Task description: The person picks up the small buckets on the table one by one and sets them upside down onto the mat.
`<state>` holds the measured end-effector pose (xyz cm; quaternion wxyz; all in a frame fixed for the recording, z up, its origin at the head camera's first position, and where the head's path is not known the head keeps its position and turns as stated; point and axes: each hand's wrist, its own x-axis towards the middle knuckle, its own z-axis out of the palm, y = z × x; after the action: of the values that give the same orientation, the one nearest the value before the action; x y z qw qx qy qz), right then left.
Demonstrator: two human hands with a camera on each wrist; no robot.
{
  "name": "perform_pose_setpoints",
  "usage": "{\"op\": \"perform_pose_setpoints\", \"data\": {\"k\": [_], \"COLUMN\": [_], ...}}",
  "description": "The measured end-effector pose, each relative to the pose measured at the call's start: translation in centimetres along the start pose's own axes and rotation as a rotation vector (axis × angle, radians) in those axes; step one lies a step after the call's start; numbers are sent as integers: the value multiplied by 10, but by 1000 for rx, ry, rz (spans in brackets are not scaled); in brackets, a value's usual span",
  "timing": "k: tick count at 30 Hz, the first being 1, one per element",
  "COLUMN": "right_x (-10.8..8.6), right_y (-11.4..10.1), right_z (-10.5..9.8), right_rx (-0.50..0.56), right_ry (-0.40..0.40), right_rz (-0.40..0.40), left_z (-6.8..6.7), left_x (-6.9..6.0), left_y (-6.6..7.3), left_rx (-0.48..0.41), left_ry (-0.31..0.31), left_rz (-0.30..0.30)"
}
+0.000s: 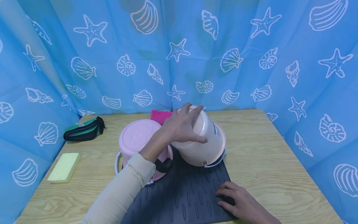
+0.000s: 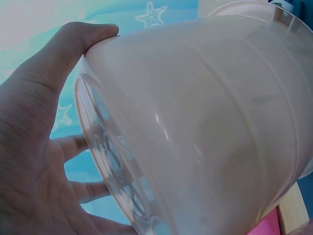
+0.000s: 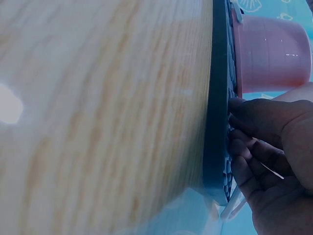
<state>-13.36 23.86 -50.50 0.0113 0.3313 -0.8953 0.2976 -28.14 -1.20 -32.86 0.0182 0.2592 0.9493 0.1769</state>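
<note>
With fingers and thumb spread round its base, my left hand (image 1: pixel 181 127) grips a pale peach plastic bucket (image 1: pixel 195 151). The bucket is tilted, its base up towards the left and its rim low on the right, over a dark ribbed mat (image 1: pixel 179 193). In the left wrist view, the thumb lies on the bucket's side (image 2: pixel 195 122) and the fingers reach over its base. A pink bucket (image 1: pixel 137 133) stands upside down on the mat to the left. My right hand (image 1: pixel 237 199) touches the mat near its right edge, fingers loosely bent, holding nothing visible.
On the left of the wooden table (image 1: pixel 260 149) lie a pale yellow sponge-like block (image 1: pixel 64 167) and a green and black pouch (image 1: pixel 84 129). Something bright pink (image 1: pixel 160 115) is behind the buckets. A blue shell-patterned curtain (image 1: pixel 179 77) encloses the table's back and sides.
</note>
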Motion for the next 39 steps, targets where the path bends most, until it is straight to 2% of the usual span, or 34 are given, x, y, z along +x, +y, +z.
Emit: {"op": "perform_pose_setpoints", "data": {"k": [11, 18, 22, 27, 39], "right_x": [0, 1, 1, 0, 0], "right_y": [-1, -1, 0, 0, 0], "right_z": [0, -1, 0, 1, 0], "right_rx": [-10, -11, -17, -21, -13], "right_ry": [2, -26, -13, 1, -13], "right_rz": [-2, 35, 13, -13, 5], "left_z": [-3, -2, -2, -3, -1], "left_x": [0, 0, 0, 1, 9], "left_y": [3, 2, 2, 3, 8], "left_rx": [22, 15, 20, 15, 45], "left_ry": [-13, -32, -32, -54, -104], "left_rz": [-14, -23, -22, -34, -64]}}
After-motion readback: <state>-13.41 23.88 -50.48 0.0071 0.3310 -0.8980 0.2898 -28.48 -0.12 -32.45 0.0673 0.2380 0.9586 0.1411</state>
